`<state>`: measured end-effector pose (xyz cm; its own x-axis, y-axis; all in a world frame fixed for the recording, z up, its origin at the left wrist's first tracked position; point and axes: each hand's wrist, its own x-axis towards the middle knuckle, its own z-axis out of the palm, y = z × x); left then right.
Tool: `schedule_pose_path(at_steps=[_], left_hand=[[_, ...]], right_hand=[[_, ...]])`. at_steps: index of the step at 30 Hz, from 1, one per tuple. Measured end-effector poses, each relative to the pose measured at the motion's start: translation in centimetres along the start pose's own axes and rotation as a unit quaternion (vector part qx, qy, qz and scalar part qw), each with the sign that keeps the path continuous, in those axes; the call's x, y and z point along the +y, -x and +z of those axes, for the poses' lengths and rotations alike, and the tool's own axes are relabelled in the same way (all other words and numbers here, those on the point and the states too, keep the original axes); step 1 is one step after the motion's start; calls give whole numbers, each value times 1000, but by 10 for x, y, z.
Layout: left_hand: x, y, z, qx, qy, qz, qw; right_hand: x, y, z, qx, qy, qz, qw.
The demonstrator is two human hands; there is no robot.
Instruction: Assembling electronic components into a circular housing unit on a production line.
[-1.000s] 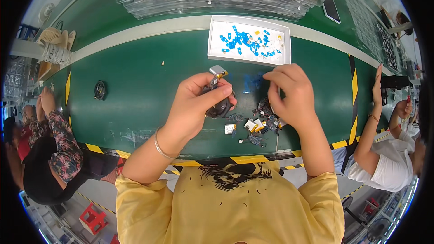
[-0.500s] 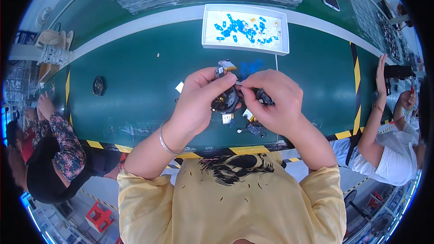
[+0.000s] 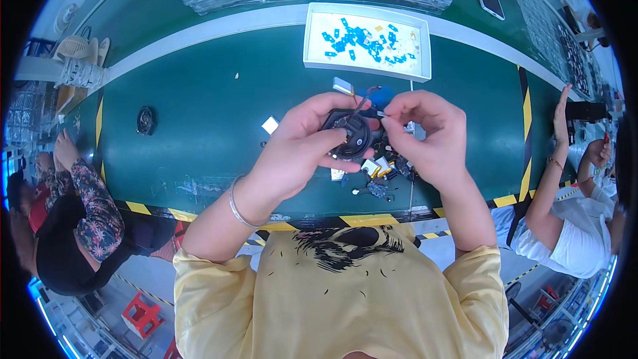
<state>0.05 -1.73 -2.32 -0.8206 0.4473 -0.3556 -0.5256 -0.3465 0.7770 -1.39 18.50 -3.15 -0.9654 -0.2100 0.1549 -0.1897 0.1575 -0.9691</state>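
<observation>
Gripping the black unit (image 3: 354, 138) by its rim, the left hand (image 3: 311, 138) is closed firmly around it, thumb across the front. The right hand (image 3: 430, 131), at the unit's two o'clock, has finger and thumb pinched narrow on a pale piece (image 3: 381, 114), too small to identify. The battery (image 3: 343, 86) stands outside the casing at twelve o'clock and appears wired to it; this unit is therefore judged part-worked. Loose parts (image 3: 383, 169) lie on the table (image 3: 199, 100) toward five o'clock, consistent with finished work on other units. A box (image 3: 365, 72) of blue pieces (image 3: 340, 46) stands at twelve o'clock, beyond the battery. A second unit (image 3: 145, 120) lies at nine o'clock, well apart, apparently outstanding; its condition cannot be confirmed.
</observation>
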Motion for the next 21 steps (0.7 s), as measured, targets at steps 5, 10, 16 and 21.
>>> schedule_pose_path(at_steps=[5,10,16,21], left_hand=[[-16,-2,6,25,-17,46,998],[-23,2,11,20,-6,104,994],[-28,5,18,42,-3,152,987],[-33,3,16,42,-20,173,984]], right_hand=[[-9,3,9,-33,113,-86,989],[-3,1,21,30,197,-180,963],[-2,2,26,53,186,-193,962],[2,-1,25,48,182,-205,961]])
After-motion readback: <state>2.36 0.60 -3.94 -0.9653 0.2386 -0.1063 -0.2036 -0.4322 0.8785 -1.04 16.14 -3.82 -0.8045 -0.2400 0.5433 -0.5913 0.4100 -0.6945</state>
